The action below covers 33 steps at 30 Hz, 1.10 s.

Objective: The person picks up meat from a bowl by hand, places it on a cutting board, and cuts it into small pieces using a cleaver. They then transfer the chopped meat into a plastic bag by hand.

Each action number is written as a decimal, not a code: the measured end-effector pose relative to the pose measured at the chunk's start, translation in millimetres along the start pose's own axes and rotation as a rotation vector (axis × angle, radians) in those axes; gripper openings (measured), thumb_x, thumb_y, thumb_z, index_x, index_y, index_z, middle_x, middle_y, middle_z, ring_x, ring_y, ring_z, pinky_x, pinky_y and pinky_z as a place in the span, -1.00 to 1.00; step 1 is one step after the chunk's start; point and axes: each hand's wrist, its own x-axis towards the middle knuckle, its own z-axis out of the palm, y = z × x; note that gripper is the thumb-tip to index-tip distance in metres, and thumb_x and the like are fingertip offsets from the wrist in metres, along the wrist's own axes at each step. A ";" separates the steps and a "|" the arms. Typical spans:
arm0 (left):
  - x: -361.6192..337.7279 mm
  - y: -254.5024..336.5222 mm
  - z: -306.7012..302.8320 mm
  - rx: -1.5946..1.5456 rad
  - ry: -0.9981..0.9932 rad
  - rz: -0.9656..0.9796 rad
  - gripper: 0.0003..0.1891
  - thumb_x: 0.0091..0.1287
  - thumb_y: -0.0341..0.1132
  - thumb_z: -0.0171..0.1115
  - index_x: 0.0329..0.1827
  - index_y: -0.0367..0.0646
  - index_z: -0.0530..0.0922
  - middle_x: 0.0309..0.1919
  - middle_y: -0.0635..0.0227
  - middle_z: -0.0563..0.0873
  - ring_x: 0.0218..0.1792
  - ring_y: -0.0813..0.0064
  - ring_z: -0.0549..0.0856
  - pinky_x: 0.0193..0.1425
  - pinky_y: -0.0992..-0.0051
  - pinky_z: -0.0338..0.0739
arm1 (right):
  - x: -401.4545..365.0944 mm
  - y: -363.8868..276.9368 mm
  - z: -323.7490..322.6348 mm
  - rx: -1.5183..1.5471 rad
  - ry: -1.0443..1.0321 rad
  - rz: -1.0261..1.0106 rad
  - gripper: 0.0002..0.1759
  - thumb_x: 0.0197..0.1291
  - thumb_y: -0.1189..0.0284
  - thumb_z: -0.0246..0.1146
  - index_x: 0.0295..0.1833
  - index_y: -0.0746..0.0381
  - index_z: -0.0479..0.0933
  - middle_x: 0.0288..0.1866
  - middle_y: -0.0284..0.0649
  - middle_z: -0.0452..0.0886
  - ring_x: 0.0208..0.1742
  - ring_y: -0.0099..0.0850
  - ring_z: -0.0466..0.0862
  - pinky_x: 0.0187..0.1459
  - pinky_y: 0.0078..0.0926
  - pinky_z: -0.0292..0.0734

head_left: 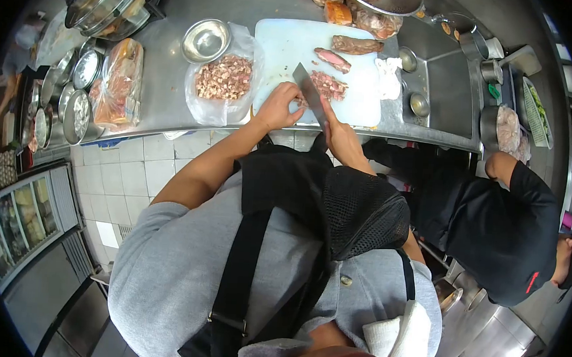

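Note:
A white cutting board (287, 48) lies on the steel counter (167, 86). On it are a long piece of cooked meat (356, 45), a sliced piece (332, 59) and a pile of chopped meat (327, 86). My right hand (338, 134) grips the handle of a cleaver (308, 88), whose blade rests on the board beside the chopped pile. My left hand (278, 106) presses down on meat at the board's near edge, right next to the blade.
A plastic bag of chopped meat (223, 78) and an empty steel bowl (206, 40) sit left of the board. Bagged food (118, 83) and stacked steel lids (74, 100) lie further left. A sink (448, 90) is on the right. Another person in black (499, 224) bends at my right.

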 end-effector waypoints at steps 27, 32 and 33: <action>-21.5 2.7 1.0 0.224 0.115 -0.187 -0.71 0.25 -0.41 0.48 0.01 -0.17 0.65 0.09 0.13 0.68 0.20 0.00 0.64 0.33 0.13 0.54 | 18.6 35.3 -17.8 0.296 -0.026 -0.074 -0.20 0.57 0.47 0.16 0.80 -0.15 0.06 -0.11 0.33 0.76 -0.04 0.32 0.75 0.01 0.13 0.59; 3.0 19.5 32.6 0.233 0.221 -0.277 -0.46 0.35 -0.28 0.47 0.36 -0.16 0.54 0.48 -0.09 0.46 0.48 -0.17 0.45 0.58 -0.02 0.35 | -15.3 79.9 -62.1 0.393 0.012 0.218 -0.21 0.61 0.48 0.14 0.82 -0.10 0.04 -0.18 0.05 0.77 -0.32 -0.25 0.67 -0.04 -0.32 0.61; 11.2 25.9 44.1 0.265 0.221 -0.250 -0.40 0.33 -0.23 0.51 0.41 -0.15 0.52 0.51 -0.13 0.41 0.49 -0.21 0.42 0.59 -0.05 0.33 | -22.8 107.8 -54.2 0.479 0.053 0.209 -0.20 0.61 0.50 0.13 0.83 -0.08 0.03 -0.23 -0.10 0.71 -0.35 -0.34 0.57 -0.07 -0.40 0.57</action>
